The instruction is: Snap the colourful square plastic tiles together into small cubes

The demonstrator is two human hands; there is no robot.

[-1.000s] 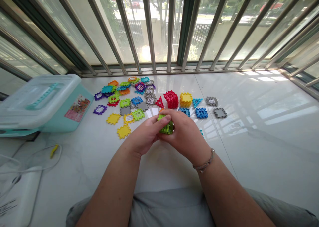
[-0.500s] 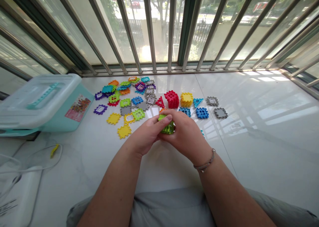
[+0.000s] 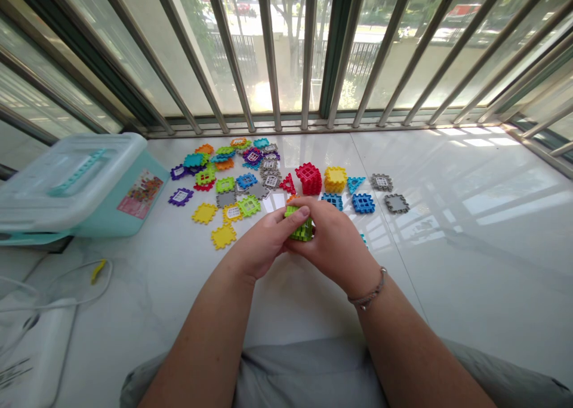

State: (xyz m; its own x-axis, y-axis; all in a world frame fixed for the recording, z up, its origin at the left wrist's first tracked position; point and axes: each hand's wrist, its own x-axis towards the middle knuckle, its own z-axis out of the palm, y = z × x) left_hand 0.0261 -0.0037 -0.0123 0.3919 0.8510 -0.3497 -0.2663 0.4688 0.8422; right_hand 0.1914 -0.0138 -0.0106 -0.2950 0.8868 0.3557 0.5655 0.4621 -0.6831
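Observation:
Both hands are closed around a light green cube (image 3: 301,231) built of interlocking building tiles. My left hand (image 3: 264,241) grips its left side, with the thumb lying across the front and top. My right hand (image 3: 331,235) wraps the right side, its fingers over the far edge; much of the cube is hidden. Just beyond stand a red tile cube (image 3: 308,179) and a yellow tile cube (image 3: 335,179). Blue tiles (image 3: 363,203) and a blue triangle tile (image 3: 356,184) lie near my right hand. A red triangle tile (image 3: 287,184) rests left of the red cube.
Several loose tiles, including a yellow one (image 3: 223,237) and a purple one (image 3: 181,196), spread over the white floor to the left. A lidded teal storage box (image 3: 102,199) stands at far left, near a white cable (image 3: 110,277). Metal bars (image 3: 277,98) line the window ahead.

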